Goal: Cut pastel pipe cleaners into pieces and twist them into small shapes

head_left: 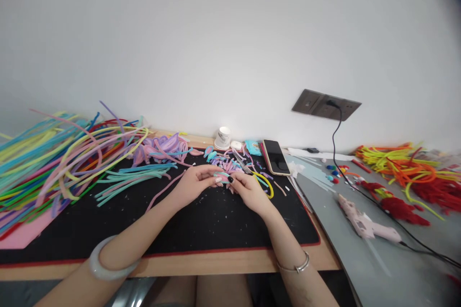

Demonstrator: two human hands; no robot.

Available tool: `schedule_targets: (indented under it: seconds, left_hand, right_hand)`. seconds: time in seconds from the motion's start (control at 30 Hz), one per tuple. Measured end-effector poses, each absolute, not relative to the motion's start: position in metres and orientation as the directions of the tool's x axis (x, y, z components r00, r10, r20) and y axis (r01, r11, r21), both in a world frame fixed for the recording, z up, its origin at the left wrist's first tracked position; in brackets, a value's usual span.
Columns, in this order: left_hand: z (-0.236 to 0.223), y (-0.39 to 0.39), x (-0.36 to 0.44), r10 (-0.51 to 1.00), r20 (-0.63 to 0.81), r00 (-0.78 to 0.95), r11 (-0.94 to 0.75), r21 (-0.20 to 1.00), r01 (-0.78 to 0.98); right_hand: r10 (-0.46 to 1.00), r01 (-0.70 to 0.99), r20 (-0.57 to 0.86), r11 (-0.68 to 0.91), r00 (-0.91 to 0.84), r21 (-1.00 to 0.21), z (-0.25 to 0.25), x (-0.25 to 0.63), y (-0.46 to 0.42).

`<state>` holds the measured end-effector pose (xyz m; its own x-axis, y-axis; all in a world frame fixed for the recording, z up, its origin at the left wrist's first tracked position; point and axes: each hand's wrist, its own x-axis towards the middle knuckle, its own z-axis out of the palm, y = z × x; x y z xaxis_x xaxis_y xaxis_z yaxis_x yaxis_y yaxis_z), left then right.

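Observation:
Between my two hands, over the middle of the black mat (pixel 216 228), is a small pink and teal piece of bent pipe cleaner (pixel 224 178). My left hand (pixel 196 182) pinches its left side with thumb and fingers. On the other side my right hand (pixel 248 189) grips it, dark thumbnail on top. Just beyond the fingers lies a heap of short pink, purple and blue pipe cleaner pieces (pixel 230 159), partly hidden by my hands. A yellow pipe cleaner (pixel 269 189) curves beside my right hand. Teal pipe cleaners (pixel 133 180) lie left of my left hand.
Long pipe cleaners in many colours (pixel 72 153) pile up at left. A paper cup (pixel 222 137) and a phone (pixel 275 156) stand and lie at the back. On the grey surface at right are a glue gun (pixel 367 223), its black cord (pixel 334 139) and red and orange pipe cleaners (pixel 399 165).

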<state>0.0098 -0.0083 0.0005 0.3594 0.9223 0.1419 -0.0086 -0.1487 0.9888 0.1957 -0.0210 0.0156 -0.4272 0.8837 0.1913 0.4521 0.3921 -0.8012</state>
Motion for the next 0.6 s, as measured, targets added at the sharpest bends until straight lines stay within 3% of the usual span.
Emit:
schedule_targets:
  seconds: [0.17, 0.43, 0.6]
  left_hand:
    - [0.000, -0.011, 0.012, 0.896, 0.208, 0.392, -0.267, 0.958, 0.101]
    - [-0.003, -0.009, 0.014, 0.950, 0.112, 0.293, -0.096, 0.993, -0.070]
    - [-0.006, -0.008, 0.014, 0.959, 0.075, 0.275, -0.065, 0.997, -0.047]
  right_hand:
    - [0.890, 0.461, 0.311, 0.442, -0.334, -0.769, 0.013, 0.195, -0.019]
    - [0.977, 0.272, 0.114, 0.161, -0.179, -0.949, 0.001, 0.184, -0.016]
    - [0.968, 0.275, 0.146, 0.200, -0.203, -0.940, 0.000, 0.179, -0.020]
